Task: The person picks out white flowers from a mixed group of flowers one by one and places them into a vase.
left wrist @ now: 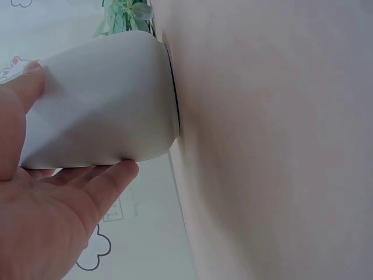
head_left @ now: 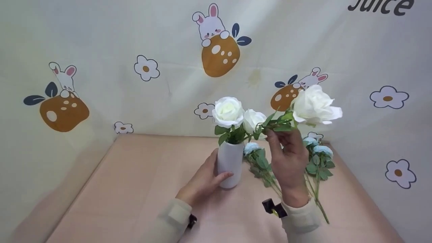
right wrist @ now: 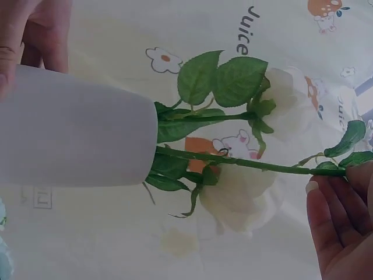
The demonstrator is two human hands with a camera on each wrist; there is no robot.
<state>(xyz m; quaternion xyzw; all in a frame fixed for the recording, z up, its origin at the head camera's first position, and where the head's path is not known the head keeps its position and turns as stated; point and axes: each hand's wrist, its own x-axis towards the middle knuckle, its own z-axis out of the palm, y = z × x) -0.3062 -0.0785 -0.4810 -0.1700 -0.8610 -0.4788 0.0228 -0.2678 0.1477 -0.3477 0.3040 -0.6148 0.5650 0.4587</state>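
Note:
My left hand grips a plain white vase round its side, thumb across the front. Two white roses stand in its mouth, blooms just above the rim. To the right of them, my right hand pinches the green stem of another white rose, whose bloom hangs out to the right. In the right wrist view, that stem runs from the fingers down into the vase's mouth; its lower end is hidden inside. The left wrist view shows the vase's base beside the table surface.
Light blue flowers on long leafy stems lie on the table at the right, partly behind my right forearm. Another blue flower lies just right of the vase. A printed cloth hangs behind the pinkish table.

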